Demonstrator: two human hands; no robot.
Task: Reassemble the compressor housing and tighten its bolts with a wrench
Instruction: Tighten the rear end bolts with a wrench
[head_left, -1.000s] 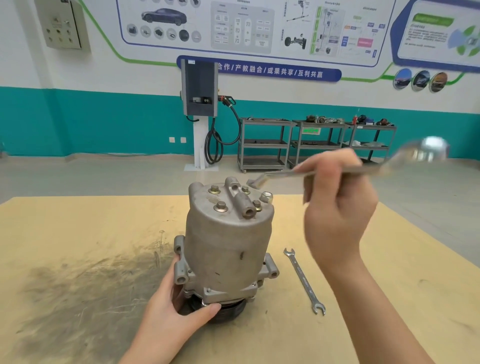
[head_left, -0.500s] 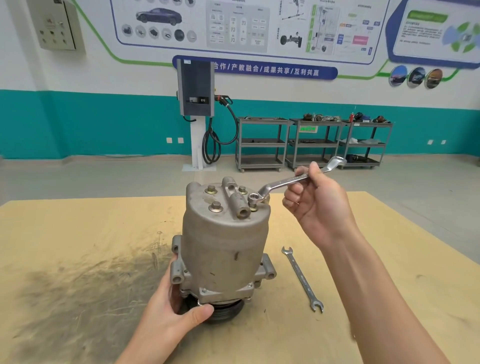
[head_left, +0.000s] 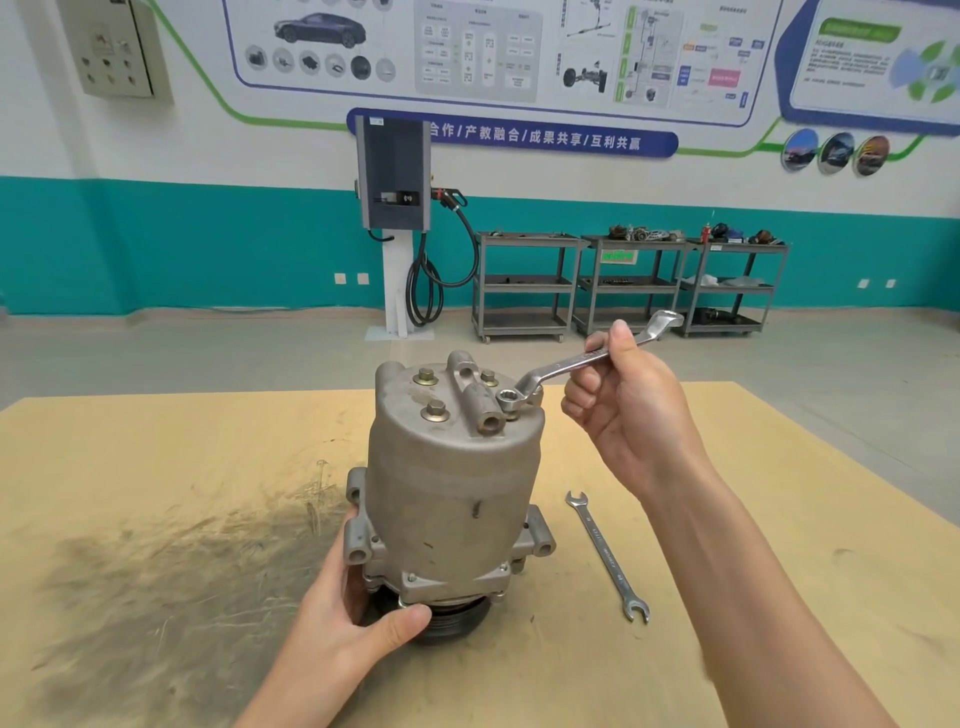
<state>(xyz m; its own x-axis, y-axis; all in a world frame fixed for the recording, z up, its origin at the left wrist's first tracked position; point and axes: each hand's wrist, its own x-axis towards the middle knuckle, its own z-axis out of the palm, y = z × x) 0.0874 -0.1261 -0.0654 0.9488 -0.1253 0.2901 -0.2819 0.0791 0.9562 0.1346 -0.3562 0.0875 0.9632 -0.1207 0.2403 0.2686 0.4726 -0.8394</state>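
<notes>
Gripping: right hand (head_left: 618, 410) ring wrench (head_left: 582, 361) | left hand (head_left: 353, 618) compressor (head_left: 447, 493) | smudged tabletop (head_left: 156, 467)

A tan table (head_left: 156, 441) (dark smudges on its left part) carries the compressor (head_left: 452, 488), standing upright. Just right of it lies a wrench (head_left: 605, 553), flat.

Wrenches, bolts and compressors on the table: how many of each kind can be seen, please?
Wrenches: 2, the ring wrench held by the right hand and the open-end wrench lying on the table.
Bolt heads showing uncovered on the compressor top: 3.
Compressors: 1, steadied by the left hand.
Total: 6.
</notes>
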